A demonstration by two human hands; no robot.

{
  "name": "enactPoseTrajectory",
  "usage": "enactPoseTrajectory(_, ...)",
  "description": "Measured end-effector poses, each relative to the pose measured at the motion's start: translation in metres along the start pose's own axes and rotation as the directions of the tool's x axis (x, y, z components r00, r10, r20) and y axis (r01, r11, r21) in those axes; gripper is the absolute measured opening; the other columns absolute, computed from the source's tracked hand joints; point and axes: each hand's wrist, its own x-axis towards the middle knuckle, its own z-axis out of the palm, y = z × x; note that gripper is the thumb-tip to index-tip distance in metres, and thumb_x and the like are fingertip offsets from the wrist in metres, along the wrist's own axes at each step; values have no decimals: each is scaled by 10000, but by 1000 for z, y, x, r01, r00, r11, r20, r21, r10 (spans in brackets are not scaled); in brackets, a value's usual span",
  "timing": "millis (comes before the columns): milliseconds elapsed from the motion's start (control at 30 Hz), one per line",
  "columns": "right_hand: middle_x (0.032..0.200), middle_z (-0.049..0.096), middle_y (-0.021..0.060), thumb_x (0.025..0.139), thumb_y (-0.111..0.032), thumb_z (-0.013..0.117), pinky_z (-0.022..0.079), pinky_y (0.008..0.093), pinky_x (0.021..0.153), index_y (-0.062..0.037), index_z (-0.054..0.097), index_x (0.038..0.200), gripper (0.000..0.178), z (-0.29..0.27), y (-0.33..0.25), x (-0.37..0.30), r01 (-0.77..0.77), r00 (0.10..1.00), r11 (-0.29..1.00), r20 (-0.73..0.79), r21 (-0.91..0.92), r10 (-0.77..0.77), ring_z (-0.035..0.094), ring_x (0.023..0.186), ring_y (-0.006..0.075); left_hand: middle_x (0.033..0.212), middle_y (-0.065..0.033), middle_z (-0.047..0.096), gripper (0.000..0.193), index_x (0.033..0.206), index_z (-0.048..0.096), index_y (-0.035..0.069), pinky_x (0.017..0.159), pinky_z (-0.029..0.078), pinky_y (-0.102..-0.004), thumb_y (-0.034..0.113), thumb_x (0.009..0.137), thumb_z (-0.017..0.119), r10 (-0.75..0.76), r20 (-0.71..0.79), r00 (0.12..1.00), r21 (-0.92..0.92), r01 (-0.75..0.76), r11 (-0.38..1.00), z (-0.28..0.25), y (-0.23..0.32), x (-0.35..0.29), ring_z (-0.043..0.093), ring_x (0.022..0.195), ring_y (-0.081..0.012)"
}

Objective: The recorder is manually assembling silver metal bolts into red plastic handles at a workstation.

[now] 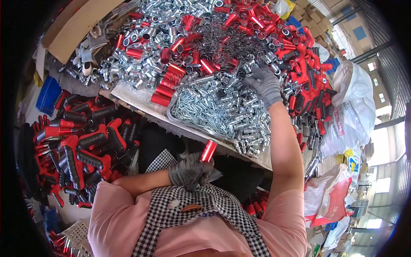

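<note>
My left hand [191,170], in a grey glove, is closed around a shiny red metal sleeve [208,150] in front of my checked apron. The sleeve stands tilted out of the top of the hand. My right hand [265,85], also gloved, reaches over the table into the parts, its fingers curled in beside silver metal sleeves [270,58]. Whatever its fingertips pinch is hidden. Just left of it lies a dark tangle of wire springs [227,40]. Nearer to me, a shallow metal tray [171,115] holds many small silver pins [205,107].
Red sleeves [165,92] lie left of the tray. Red-and-black handles [310,77] are heaped at the table's right, beside a white sack [353,107]. More such handles [85,150] pile up at my left, below the table edge [141,107]. Cardboard [81,25] stands at the far left.
</note>
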Motion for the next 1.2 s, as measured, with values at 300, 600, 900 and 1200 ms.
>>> enactPoseTrajectory(300,764,606,67,858,-84,589,444,244,556,3,580,935,117,-60,-49,-85,-89,975,423,-9,902,224,541,604,123,770,-40,594,390,1008,591,36,677,510,-306,286,759,759,389,-50,920,771,-212,601,-14,24,4,604,720,-143)
enactPoseTrajectory(600,833,634,129,755,-76,673,521,374,636,-76,619,1005,255,-14,-82,-193,304,952,732,-214,609,-217,637,737,312,1167,-77,629,562,1259,545,93,945,457,-338,299,779,752,277,149,949,920,-236,313,-15,22,29,591,1087,-196)
enactPoseTrajectory(900,755,637,122,826,-142,628,509,369,600,-49,625,933,141,-26,-68,-195,-93,975,732,209,675,-70,646,670,281,867,-156,643,470,1086,608,72,717,509,-413,371,743,724,525,257,811,958,-287,-26,-8,3,54,629,794,-339)
enactPoseTrajectory(1200,949,651,149,804,-190,677,523,403,735,-76,586,1126,353,-24,-57,-168,210,921,861,202,462,-333,652,816,322,828,-162,630,439,1020,612,48,690,505,-405,382,759,726,515,265,815,956,-291,-31,-22,19,56,625,762,-342)
